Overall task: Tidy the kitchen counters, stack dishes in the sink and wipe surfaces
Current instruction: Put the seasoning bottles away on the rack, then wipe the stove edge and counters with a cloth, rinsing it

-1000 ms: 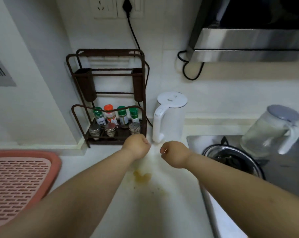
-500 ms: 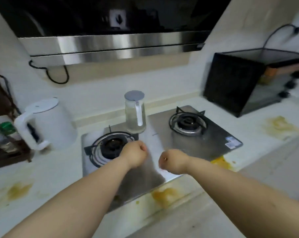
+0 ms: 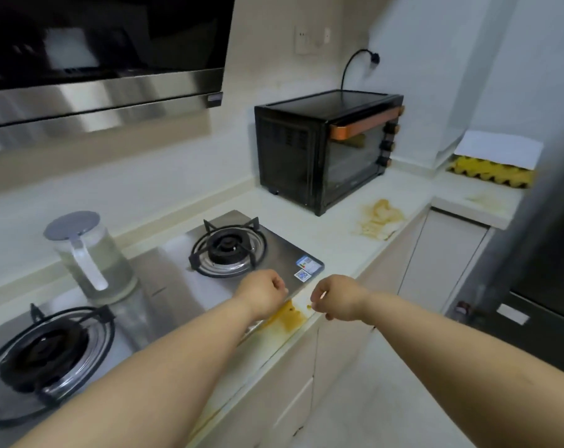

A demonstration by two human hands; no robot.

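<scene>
A white counter (image 3: 306, 202) runs along the wall and turns at the far right corner. A steel hood (image 3: 99, 92) hangs over its left part. Below the hood a steel hob (image 3: 164, 270) is set into the counter, reaching close to the front edge, with one burner (image 3: 227, 248) at its right end and a second burner (image 3: 44, 354) at its left end. A black oven (image 3: 326, 150) with a copper-coloured door handle stands at the back of the counter, right of the hob and well apart from it; its cord rises to a plug on the wall. On the hob's back edge, between the burners, stands a clear jug (image 3: 91, 257) with a grey lid and a white handle. A yellow egg tray (image 3: 491, 173) lies under a white sheet on the short counter run past the corner.

Three stains mark the counter: a pale brown stain (image 3: 379, 218) near the front edge in front of the oven, a yellow stain (image 3: 288, 316) at the front edge just beside the hob's right front corner, and a faint stain (image 3: 486, 198) near the egg tray.

Both forearms reach forward. The left hand (image 3: 263, 297) is a clenched fist over the hob's right front corner, holding nothing visible. The right hand (image 3: 339, 300) is likewise clenched, empty, over the counter's front edge, just right of the yellow stain.
</scene>
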